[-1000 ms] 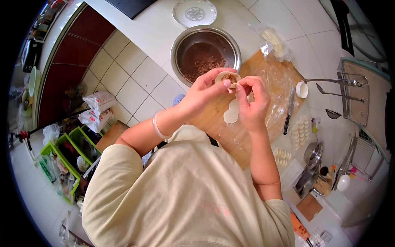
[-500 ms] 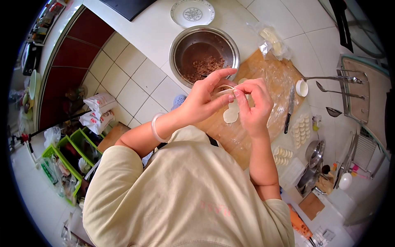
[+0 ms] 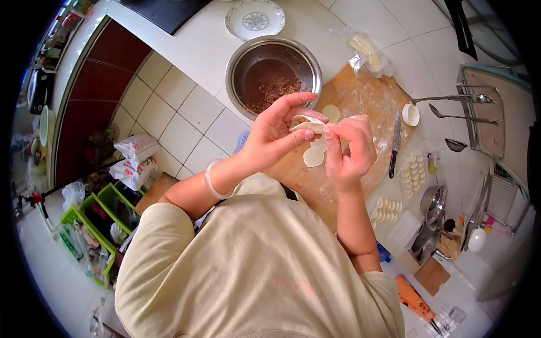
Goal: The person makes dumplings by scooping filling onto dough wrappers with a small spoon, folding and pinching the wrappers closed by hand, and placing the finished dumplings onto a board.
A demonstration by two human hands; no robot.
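Observation:
A half-folded dumpling (image 3: 308, 125) with filling showing in its opening is held up over the board's near left part. My left hand (image 3: 277, 130) cradles it between thumb and fingers. At its right end, the thumb and forefinger of my right hand (image 3: 349, 147) pinch the edge of the dough. Below and behind lie several round dumpling wrappers (image 3: 314, 157) on the floury wooden board (image 3: 366, 104). Just beyond my left hand stands a steel bowl (image 3: 230, 79) with brown minced filling (image 3: 276, 90) in the bottom.
A knife (image 3: 396, 143) lies along the board's right side, near a small white cup (image 3: 411, 115). Rows of finished dumplings (image 3: 413, 173) sit farther right. Behind are a patterned plate (image 3: 255, 20) and a plastic bag of dough (image 3: 366, 52). Ladles (image 3: 456, 98) hang by the rack.
The dumpling has tilted so that its opening and filling now show. My right hand has stayed pinching its right end. The whole view has shifted slightly.

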